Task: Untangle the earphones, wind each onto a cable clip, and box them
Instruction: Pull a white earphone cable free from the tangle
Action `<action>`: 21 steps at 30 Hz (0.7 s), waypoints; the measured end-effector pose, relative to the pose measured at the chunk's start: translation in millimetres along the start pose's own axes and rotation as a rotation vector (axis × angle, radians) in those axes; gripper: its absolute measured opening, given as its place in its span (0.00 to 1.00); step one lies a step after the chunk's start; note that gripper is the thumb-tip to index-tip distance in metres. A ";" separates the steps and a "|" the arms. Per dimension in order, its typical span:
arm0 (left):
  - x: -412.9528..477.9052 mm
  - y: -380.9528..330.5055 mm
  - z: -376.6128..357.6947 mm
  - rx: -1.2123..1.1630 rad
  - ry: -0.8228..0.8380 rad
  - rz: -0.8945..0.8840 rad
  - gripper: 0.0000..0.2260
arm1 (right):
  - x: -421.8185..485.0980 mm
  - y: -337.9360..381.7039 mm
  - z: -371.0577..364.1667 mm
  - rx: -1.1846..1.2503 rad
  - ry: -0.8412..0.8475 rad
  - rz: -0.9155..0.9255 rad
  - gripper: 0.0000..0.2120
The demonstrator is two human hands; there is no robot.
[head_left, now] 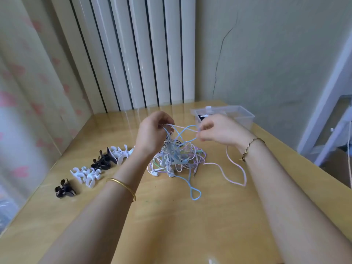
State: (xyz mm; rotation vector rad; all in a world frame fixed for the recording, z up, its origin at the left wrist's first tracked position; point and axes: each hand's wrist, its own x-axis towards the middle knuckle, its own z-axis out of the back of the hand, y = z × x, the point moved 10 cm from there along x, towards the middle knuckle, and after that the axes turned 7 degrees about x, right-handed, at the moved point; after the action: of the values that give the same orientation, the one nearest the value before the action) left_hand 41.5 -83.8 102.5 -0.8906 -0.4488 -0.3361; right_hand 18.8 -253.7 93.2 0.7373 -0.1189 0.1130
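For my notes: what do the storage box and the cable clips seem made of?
The storage box looks like clear, glossy plastic: its walls are see-through. The cable clips look like smooth moulded plastic, white and black; hard or rubbery, I cannot tell.

no readable text, no labels, no brand marks, no numbers on anything in view

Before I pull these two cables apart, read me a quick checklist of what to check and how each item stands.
1. Left hand pinches the strands above the tangle: ok.
2. Right hand pinches the same strands: ok.
3. Strands separated: not ok, blue and pink cross between the hands.
4. Cable clips laid out left of the tangle: ok.
5. Box has room: cannot tell.
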 end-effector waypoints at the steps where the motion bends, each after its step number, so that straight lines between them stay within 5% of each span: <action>1: 2.0 -0.5 2.7 0.015 -0.029 0.000 0.11 | -2.6 0.5 -4.1 0.002 0.062 -0.004 0.06; 6: 3.1 10.1 2.8 0.147 -0.048 -0.011 0.07 | 0.6 8.4 44.7 0.024 -0.192 0.029 0.09; 10: -1.8 15.4 -11.3 0.127 0.031 -0.015 0.03 | -6.4 27.7 91.3 -0.157 -0.661 0.107 0.06; 13: -2.7 20.5 -16.2 0.081 0.061 0.016 0.01 | -16.4 24.8 105.0 0.142 -0.893 0.206 0.05; 16: -2.6 24.6 -15.1 0.013 0.055 0.087 0.03 | -8.6 4.8 94.3 0.899 -0.754 0.260 0.10; 19: -2.1 38.7 -11.9 -0.076 0.032 0.251 0.05 | 5.9 -6.6 55.1 1.566 -0.403 0.100 0.12; 21: -2.9 52.0 -8.3 -0.139 -0.001 0.375 0.05 | 8.4 -12.4 38.7 1.622 -0.318 -0.043 0.13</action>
State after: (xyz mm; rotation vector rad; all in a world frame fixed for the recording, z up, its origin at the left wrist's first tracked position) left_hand 64.9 -59.6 61.8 -1.0884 -0.2533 -0.0230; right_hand 26.3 -288.4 114.7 2.3776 -0.3198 0.0276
